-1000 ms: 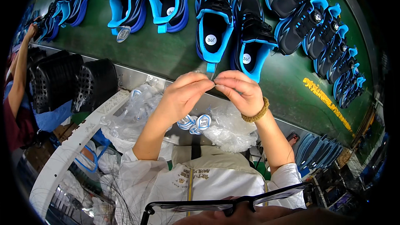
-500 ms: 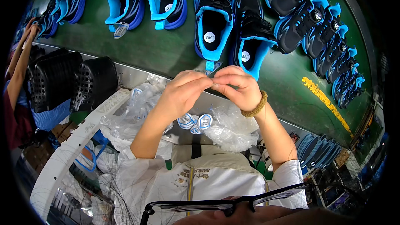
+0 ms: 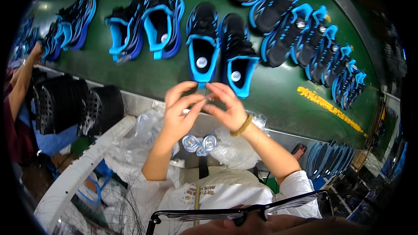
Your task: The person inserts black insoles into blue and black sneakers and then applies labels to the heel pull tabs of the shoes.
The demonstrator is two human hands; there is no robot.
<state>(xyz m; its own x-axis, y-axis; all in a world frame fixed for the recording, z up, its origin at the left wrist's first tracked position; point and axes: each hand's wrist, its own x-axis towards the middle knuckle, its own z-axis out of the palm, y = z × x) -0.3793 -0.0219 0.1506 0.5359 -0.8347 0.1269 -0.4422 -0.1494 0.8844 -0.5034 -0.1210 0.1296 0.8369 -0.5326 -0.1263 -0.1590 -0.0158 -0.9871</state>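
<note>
My left hand [image 3: 179,112] and my right hand [image 3: 227,109] meet just behind the heel of a black and blue sports shoe [image 3: 202,26]. Thumbs and forefingers pinch close together around something small and thin that blurs between them. The shoe's blue heel loop [image 3: 201,85] comes down to my fingertips. Right of it stands its partner, another black and blue shoe [image 3: 237,37], with its heel turned toward me. Below my wrists, round white and blue tags [image 3: 191,143] lie on a metal ledge.
Clear plastic bags [image 3: 237,148] flank the tags. More shoes stand on the green table [image 3: 170,74], some in a row at right. Black perforated shoe-shaped pieces [image 3: 102,109] stand at left beside a white frame [image 3: 82,163]. Another person's arm [image 3: 24,76] reaches in at far left.
The whole view has shifted, so the shoes sit lower and mostly further left. My hands were pinched tightly together; now their fingers are spread a little wider, still meeting at the tips.
</note>
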